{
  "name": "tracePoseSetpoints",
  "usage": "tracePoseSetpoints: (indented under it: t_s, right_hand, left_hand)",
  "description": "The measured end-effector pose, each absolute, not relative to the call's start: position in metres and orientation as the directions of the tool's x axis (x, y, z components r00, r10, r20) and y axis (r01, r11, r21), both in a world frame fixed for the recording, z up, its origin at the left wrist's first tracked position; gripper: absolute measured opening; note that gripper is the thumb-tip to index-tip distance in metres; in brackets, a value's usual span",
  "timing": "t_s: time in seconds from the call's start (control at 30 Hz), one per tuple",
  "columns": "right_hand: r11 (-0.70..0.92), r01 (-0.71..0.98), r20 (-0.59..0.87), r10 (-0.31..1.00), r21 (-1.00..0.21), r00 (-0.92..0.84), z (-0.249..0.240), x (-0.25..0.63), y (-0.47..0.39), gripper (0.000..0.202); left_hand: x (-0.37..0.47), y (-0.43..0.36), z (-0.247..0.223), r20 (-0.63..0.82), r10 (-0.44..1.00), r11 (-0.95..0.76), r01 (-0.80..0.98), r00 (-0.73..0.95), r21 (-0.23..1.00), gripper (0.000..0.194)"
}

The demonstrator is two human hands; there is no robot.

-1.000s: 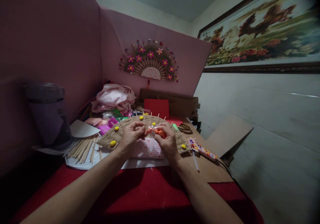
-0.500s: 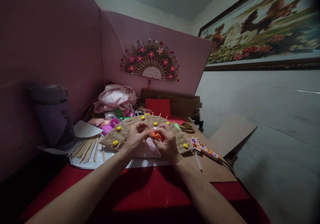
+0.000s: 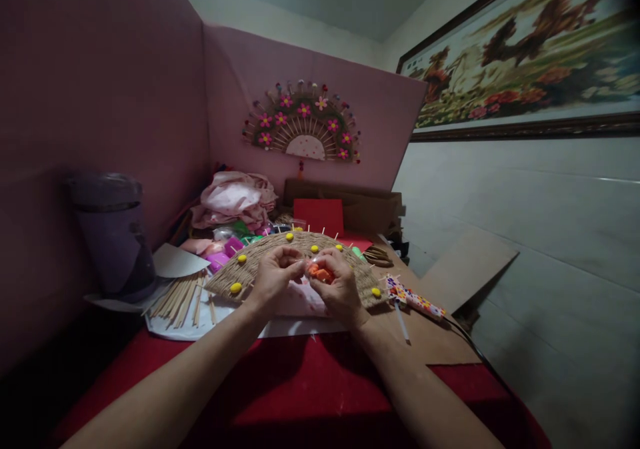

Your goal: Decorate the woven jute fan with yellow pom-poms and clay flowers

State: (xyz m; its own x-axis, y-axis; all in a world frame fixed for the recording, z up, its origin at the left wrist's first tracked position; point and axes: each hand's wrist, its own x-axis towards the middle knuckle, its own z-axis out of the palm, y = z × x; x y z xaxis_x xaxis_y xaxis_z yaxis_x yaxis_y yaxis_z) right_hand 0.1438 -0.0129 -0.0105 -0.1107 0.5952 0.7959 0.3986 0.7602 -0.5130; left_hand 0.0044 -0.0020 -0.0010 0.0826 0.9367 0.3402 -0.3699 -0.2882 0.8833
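Orange lump (image 3: 321, 275) between fingers. Tan woven fan (image 3: 295, 259) dotted with yellow beads (image 3: 235, 287). Red cloth on desk (image 3: 310, 389). Pink partition (image 3: 300, 82); hung fan (image 3: 303, 123) with pink flowers. White polka-dot fabric (image 3: 303, 299). Floral-print tool (image 3: 415, 297), multicoloured. Purple-grey jar (image 3: 113, 232). Pale wooden sticks (image 3: 183, 295).

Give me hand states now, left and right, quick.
Left hand: fingers closed, pinching the clear wrap of the orange lump.
Right hand: closed, holding the orange lump, above the woven fan.
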Motion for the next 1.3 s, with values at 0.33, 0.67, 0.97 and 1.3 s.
tracePoseSetpoints:
  t_s: [0.33,0.67,0.97,1.3]
  right_hand:
    - [0.756,0.296,0.804,0.588,-0.584,0.088,-0.007,0.145,-0.013,0.009]
    - [0.537,-0.185,0.499,0.839,-0.823,0.215,-0.007,0.151,-0.007,0.021]
    - [0.471,-0.186,0.479,0.878,-0.862,0.001,-0.006,0.147,-0.011,0.031]
    - [0.359,-0.366,0.412,0.908,-0.859,-0.075,0.001,0.147,-0.017,0.012]
  left_hand:
    - [0.002,0.002,0.0,0.238,0.969,-0.243,-0.464,-0.069,0.852,0.034]
    - [-0.001,0.002,0.004,0.123,0.983,-0.174,-0.497,-0.134,0.85,0.036]
    - [-0.002,0.004,0.001,0.139,0.985,-0.172,-0.497,-0.103,0.85,0.035]
    - [0.0,0.002,0.003,0.101,0.989,-0.143,-0.523,-0.108,0.84,0.031]
